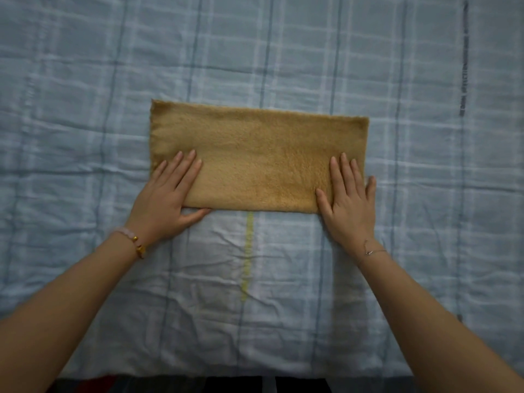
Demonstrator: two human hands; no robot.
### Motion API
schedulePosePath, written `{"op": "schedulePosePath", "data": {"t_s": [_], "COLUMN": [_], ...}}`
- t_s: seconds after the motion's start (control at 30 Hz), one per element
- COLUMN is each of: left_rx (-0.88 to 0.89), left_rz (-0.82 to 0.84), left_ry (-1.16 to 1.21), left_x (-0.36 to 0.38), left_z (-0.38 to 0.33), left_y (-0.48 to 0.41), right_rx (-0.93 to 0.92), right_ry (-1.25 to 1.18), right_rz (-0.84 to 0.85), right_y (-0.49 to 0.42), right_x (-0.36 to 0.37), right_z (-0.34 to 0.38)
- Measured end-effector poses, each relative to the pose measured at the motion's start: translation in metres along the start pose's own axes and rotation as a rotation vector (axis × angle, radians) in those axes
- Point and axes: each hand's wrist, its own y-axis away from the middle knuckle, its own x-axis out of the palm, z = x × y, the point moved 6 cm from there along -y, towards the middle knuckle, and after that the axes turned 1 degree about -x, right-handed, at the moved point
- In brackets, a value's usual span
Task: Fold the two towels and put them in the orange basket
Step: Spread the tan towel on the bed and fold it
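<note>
Pale blue checked bedding (283, 265), creased and crossed by darker blue lines, fills nearly the whole view, with 1 short yellow stripe (248, 256) running toward the camera near its middle.

On the left hand (167, 199), the 4 fingers (184, 165) lie flat and close together, stretched out on the near left corner of the tan towel (255, 154); the thumb spreads away from them and rests on the bedding, its tip just touching the towel's near edge. The palm sits half on the fabric, half off it. On the right hand (348, 205), the fingers are likewise straight and slightly fanned, pressed flat on the towel's near right corner; the little finger lies at the towel's right edge, and the thumb points inward along the near edge. Neither hand grips anything: both are flattened, palms down.

Between the 2 hands the towel lies as 1 long rectangle, its long sides running left to right, flat on the bedding at the centre of the view. Its far edge lies well beyond the fingertips.

Further out, a beaded bracelet (133, 241) with gold pieces circles the left wrist, and a thin chain (371, 249) circles the right wrist. Both bare forearms reach in from the lower corners.
</note>
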Motion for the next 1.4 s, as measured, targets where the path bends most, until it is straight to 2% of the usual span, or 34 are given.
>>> {"op": "schedulePosePath", "data": {"t_s": [0.13, 0.23, 0.4, 0.53, 0.87, 1.4], "left_rx": [0.039, 0.050, 0.064, 0.111, 0.133, 0.203], "left_rz": [-0.027, -0.061, -0.091, -0.155, -0.162, -0.033], "left_ry": [-0.053, -0.086, -0.143, -0.188, -0.194, -0.167], "left_x": [-0.009, -0.011, -0.008, -0.011, 0.011, 0.026], "left_z": [-0.002, -0.003, 0.001, -0.001, -0.047, -0.085], "left_y": [0.001, -0.002, -0.006, 0.003, 0.046, 0.096], "right_rx": [-0.175, -0.326, -0.270, -0.318, -0.389, -0.393], "right_ry": [0.049, 0.054, 0.011, 0.065, 0.175, 0.230], "right_rz": [-0.036, 0.005, -0.032, -0.021, 0.014, -0.116], "right_y": [0.009, 0.016, 0.012, 0.014, 0.049, 0.162], "right_x": [-0.014, -0.010, -0.002, 0.001, -0.008, 0.001], "right_z": [0.014, 0.027, 0.024, 0.017, -0.008, -0.031]}}
